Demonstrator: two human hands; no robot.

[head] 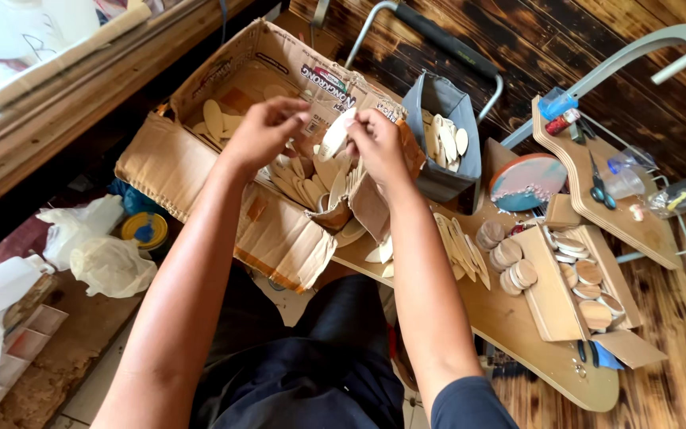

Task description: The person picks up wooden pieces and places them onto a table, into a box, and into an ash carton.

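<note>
Your dark trousers (311, 373) fill the lower centre. Above them, your left hand (267, 131) curls its fingers over the cardboard box (200, 159); your right hand (379, 143) pinches a pale oval wooden piece (333, 137) at upper centre, beside the grey bin (446, 135).
</note>
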